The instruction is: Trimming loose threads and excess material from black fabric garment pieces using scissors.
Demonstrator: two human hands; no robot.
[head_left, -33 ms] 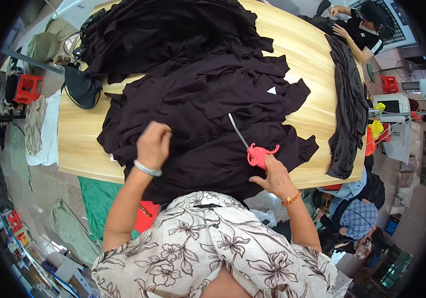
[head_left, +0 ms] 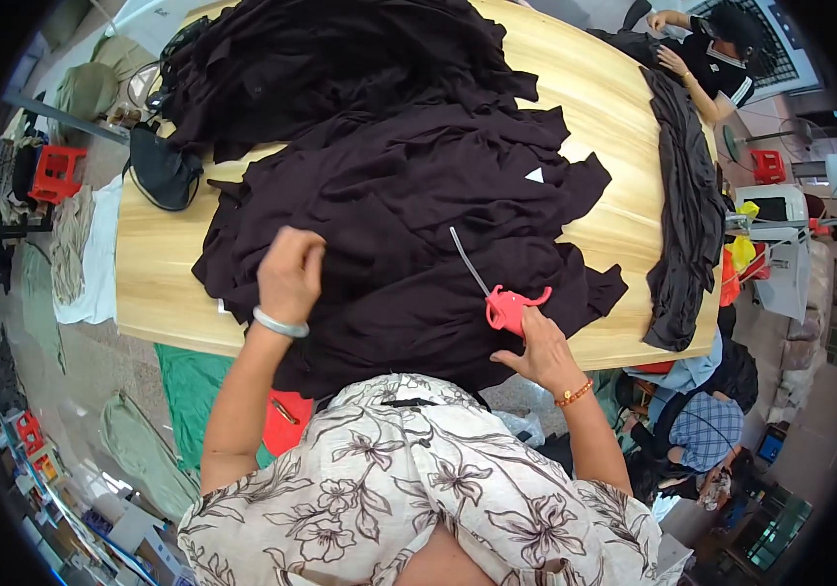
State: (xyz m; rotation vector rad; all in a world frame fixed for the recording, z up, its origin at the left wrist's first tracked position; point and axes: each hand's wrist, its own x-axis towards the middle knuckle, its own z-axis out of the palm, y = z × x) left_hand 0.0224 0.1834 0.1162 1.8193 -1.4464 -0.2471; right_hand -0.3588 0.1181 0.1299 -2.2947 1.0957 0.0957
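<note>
Left hand (head_left: 288,278): I'm hovering over the dark cloth (head_left: 379,220), fingers curled; whether they're pinching anything, I cannot tell.
Right hand (head_left: 547,352): my fingers are touching the red-handled tool (head_left: 507,310), thumb pointing away; how firmly they're gripping, I cannot tell.
Cloth: lying rumpled across the bench (head_left: 160,283).
White triangle (head_left: 535,176): sitting on the cloth, beyond the tool.

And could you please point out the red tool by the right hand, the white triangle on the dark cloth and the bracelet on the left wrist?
Red tool (head_left: 510,313): head view, on its red body.
White triangle (head_left: 535,177): head view, middle of its face.
Pale bracelet (head_left: 280,324): head view, on its band.
</note>
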